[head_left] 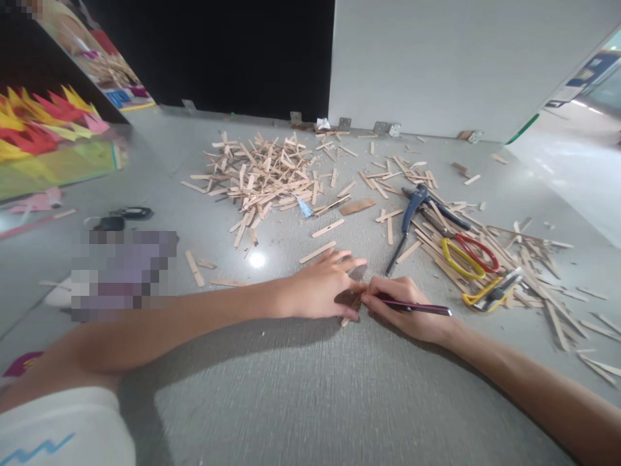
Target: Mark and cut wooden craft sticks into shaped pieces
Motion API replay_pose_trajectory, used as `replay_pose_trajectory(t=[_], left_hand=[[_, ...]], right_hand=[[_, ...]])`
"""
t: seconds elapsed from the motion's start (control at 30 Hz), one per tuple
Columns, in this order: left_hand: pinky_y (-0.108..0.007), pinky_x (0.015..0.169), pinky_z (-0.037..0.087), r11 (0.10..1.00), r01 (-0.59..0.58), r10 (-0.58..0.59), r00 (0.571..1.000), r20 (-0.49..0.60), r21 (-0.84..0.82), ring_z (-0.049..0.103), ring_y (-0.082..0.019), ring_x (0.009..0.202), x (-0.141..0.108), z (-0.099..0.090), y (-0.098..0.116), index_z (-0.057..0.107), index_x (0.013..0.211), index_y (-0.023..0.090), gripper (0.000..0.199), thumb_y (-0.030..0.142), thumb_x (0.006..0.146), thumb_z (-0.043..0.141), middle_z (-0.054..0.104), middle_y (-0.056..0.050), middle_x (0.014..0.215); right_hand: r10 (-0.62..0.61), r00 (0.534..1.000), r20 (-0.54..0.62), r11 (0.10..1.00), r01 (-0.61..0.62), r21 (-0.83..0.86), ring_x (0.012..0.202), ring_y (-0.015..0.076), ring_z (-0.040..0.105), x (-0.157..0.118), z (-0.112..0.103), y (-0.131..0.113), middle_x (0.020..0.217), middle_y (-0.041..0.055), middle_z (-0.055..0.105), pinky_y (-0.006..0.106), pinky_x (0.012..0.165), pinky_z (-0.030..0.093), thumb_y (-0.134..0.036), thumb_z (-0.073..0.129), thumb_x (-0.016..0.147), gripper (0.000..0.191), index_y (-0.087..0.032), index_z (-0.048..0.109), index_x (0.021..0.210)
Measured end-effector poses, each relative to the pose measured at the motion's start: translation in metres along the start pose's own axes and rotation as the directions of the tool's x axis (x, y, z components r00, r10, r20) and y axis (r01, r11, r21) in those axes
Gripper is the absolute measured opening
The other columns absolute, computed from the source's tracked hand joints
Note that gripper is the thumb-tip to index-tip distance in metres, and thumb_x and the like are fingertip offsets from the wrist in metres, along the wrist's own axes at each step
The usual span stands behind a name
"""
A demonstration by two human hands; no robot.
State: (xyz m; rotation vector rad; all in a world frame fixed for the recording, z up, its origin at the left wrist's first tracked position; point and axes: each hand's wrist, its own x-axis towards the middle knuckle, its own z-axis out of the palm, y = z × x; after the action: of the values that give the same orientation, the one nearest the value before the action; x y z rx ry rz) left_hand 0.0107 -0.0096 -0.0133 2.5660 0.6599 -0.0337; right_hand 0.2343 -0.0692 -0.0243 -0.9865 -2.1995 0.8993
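Note:
My right hand is closed around a dark pen, its tip end hidden by the fingers near a small brown piece on the grey table. My left hand lies palm down with its fingers spread, thumb and index finger on either side of that piece. A light stick end shows beside the left thumb. Just beyond the left hand lie two loose wooden sticks, one near the fingers and one with a dark mark farther off.
A heap of wooden sticks lies ahead. To the right are blue-handled pliers, red and yellow scissors, a yellow cutter and scattered strips. Keys and colourful paper lie left. A white panel stands behind.

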Motion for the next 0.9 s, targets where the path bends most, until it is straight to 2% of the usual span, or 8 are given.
replay_pose_trajectory(t=[0.17,0.33,0.57,0.9], left_hand=[[-0.069,0.129,0.018,1.000,-0.006,0.006,1.000,0.001,-0.009,0.027,-0.043,0.161,0.0003,0.0007,-0.0007,0.081,0.121,0.033,0.036,0.055,0.092,0.081,0.040,-0.008,0.171],[-0.069,0.129,0.020,1.000,-0.022,0.021,1.000,-0.012,-0.010,0.030,-0.043,0.160,0.0010,-0.0009,-0.0007,0.082,0.117,0.033,0.033,0.053,0.091,0.082,0.042,-0.007,0.170],[-0.069,0.128,0.020,1.000,-0.006,0.005,1.000,-0.004,-0.026,0.032,-0.041,0.159,0.0020,-0.0043,0.0020,0.083,0.115,0.033,0.031,0.053,0.090,0.084,0.043,-0.008,0.169],[-0.071,0.128,0.016,0.998,-0.011,0.009,1.000,-0.029,-0.054,0.031,-0.044,0.159,0.0010,-0.0019,0.0008,0.083,0.117,0.032,0.034,0.052,0.089,0.085,0.043,-0.009,0.170]], right_hand=[[0.002,1.000,0.008,1.000,-0.002,-0.014,0.052,0.0080,0.041,0.0001,-0.0006,-0.0010,0.062,-0.0064,0.050,0.022,0.051,0.033,-0.030,0.053,0.110,0.034,-0.020,0.058,0.078],[-0.006,0.996,0.086,0.999,0.009,-0.038,0.055,0.0086,0.043,0.0004,-0.0047,-0.0024,0.067,-0.0042,0.054,0.022,0.052,0.034,-0.031,0.049,0.112,0.033,-0.019,0.058,0.082],[0.001,0.996,0.084,0.999,0.003,-0.048,0.052,0.0078,0.036,0.0018,-0.0061,-0.0030,0.063,-0.0078,0.043,0.023,0.050,0.028,-0.024,0.050,0.109,0.033,-0.021,0.050,0.076],[0.049,0.997,0.066,0.999,-0.047,-0.019,0.049,0.0077,0.040,0.0021,-0.0046,-0.0020,0.058,-0.0075,0.047,0.023,0.049,0.031,-0.026,0.049,0.108,0.035,-0.022,0.049,0.073]])
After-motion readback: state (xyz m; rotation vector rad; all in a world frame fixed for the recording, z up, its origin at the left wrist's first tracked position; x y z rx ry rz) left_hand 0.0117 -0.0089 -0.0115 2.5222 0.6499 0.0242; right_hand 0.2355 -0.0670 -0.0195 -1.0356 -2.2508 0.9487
